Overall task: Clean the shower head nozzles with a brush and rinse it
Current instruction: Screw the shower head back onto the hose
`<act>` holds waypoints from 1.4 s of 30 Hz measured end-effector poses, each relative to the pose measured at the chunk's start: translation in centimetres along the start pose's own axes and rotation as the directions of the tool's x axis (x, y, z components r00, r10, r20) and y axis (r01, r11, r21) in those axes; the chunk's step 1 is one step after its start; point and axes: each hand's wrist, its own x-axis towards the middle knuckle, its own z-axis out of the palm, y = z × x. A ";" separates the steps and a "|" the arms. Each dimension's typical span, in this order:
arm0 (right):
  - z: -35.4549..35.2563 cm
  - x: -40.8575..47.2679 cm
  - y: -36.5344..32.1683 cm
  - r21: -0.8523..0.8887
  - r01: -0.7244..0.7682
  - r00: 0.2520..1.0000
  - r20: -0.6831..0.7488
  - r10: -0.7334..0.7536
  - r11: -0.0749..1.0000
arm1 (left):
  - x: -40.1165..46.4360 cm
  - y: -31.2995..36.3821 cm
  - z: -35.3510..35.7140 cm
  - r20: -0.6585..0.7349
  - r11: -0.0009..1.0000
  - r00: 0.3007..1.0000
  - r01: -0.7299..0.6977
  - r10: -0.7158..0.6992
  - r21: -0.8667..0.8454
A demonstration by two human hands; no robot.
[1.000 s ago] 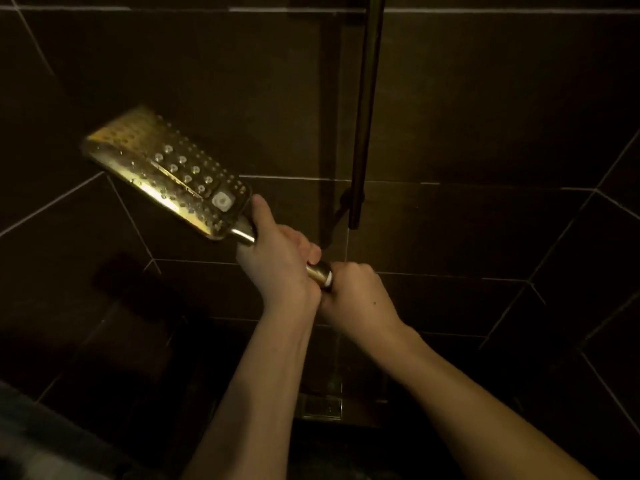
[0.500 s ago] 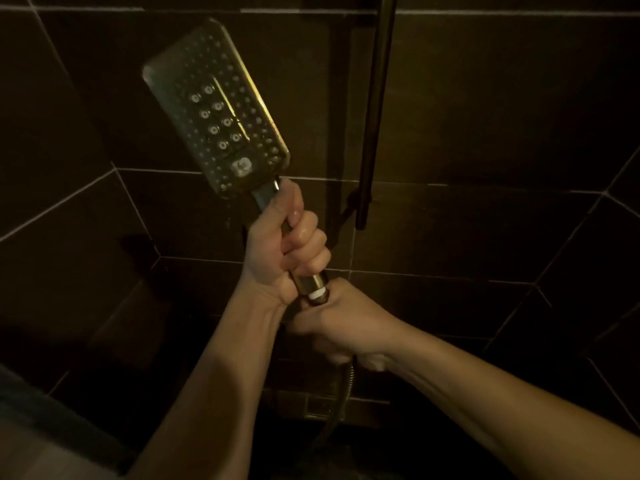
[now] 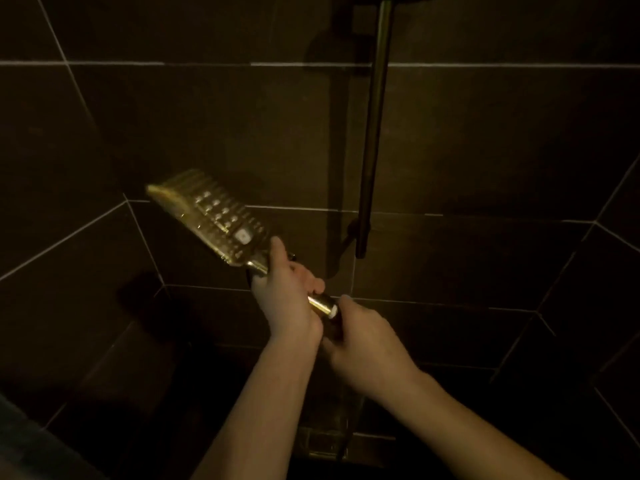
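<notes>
shower head [image 3: 213,216], gold-toned, rectangular, held up and to the left of the dark vertical rail [image 3: 374,133] on the tiled wall [image 3: 485,140]. nozzle face turned up toward the camera; rows of nozzles and a small pale square button near the handle end visible, outline slightly blurred. head tilts away up-left, handle [image 3: 320,302] runs down-right toward the rail's lower end.

left hand [image 3: 287,299]: fingers curled round the handle just below the head, thumb lying up along the neck toward the nozzle face. firm grip.

right hand [image 3: 363,344]: just beside the left hand, below and left of the rail's lower end, at the handle's butt, where a pale ring shows. fingers curled round something at that end; what exactly sits inside the grip is hidden by the hand and the dark. the two hands touch or nearly touch.

hose [image 3: 343,441]: faint, hangs down below the right hand, well under the rail.

lighting very dim; wall tiles dark with pale grout lines.
</notes>
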 end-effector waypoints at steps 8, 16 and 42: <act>1.3 1.8 -0.5 -0.186 0.068 0.909 -0.394 -0.138 0.980 | -2.1 -0.7 2.9 -0.306 0.984 0.945 -0.152 0.118 -0.090; 0.0 3.0 -0.1 -0.106 0.147 0.967 -0.196 -0.166 0.983 | -1.8 0.5 2.8 -0.237 0.993 0.970 -0.071 0.047 -0.093; -1.6 3.3 1.9 0.705 -0.572 0.499 0.704 -0.505 0.419 | 3.8 0.1 -1.6 0.803 0.896 0.578 0.422 -0.147 -0.139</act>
